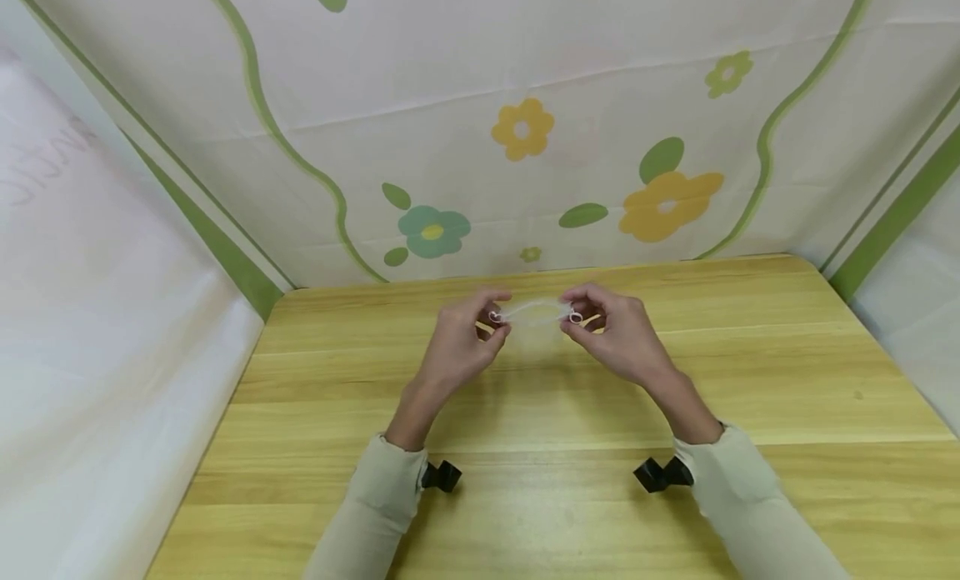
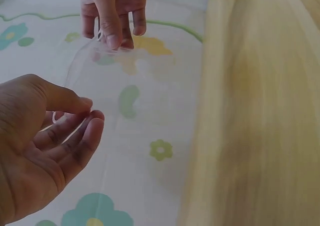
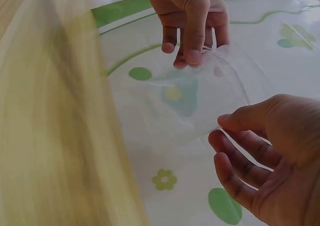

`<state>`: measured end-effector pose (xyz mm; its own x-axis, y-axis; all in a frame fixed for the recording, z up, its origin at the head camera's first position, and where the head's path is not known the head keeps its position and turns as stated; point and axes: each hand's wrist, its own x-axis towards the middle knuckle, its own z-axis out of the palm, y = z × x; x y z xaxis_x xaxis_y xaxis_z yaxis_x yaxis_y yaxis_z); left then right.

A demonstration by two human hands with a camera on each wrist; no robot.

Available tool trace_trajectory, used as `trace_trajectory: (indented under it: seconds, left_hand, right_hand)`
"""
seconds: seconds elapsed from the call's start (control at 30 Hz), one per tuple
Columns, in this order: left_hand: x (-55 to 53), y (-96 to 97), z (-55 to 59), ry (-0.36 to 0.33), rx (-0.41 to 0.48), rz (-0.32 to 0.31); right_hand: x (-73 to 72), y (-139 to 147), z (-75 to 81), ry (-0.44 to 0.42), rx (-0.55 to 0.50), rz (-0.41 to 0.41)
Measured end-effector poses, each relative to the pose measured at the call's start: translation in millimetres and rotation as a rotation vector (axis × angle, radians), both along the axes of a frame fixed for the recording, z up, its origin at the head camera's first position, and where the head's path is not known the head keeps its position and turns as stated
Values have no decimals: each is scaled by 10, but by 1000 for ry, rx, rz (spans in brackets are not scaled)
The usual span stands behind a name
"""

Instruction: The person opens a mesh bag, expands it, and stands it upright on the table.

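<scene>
Between my two hands hangs a clear thin plastic drawstring bag (image 1: 536, 313), its mouth stretched sideways. My left hand (image 1: 461, 338) pinches one side of the rim between thumb and fingers, beside a small white cord loop (image 1: 496, 317). At the opposite side, my right hand (image 1: 624, 334) pinches the rim by a second cord loop (image 1: 576, 317). In the left wrist view the see-through film (image 2: 102, 70) spans from my thumb to the other hand. From the right wrist, the bag (image 3: 175, 93) shows as faint film with the printed flowers visible through it.
Below the hands lies a wood-grain table (image 1: 540, 497). A white cloth backdrop (image 1: 420, 138) with printed flowers and green vines rises behind its far edge. White cloth sides (image 1: 112, 313) stand at left and right. A black mount (image 1: 442, 477) sticks inward from each sleeve.
</scene>
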<state>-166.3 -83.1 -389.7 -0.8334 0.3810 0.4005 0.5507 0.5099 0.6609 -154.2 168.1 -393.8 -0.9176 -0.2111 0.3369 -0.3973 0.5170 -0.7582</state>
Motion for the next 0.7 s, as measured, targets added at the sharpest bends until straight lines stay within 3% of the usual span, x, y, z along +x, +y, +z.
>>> trace_trajectory:
  seconds: [0.27, 0.4, 0.7]
  left_hand:
    - [-70, 39, -184, -163, -98, 29]
    - [-76, 38, -249, -156, -131, 32]
    - [-78, 27, -296, -157, -153, 20]
  right_hand:
    - [-85, -31, -202, -115, 73, 31]
    - [-111, -23, -273, -158, 106, 28]
    - [-123, -11, -331, -151, 117, 49]
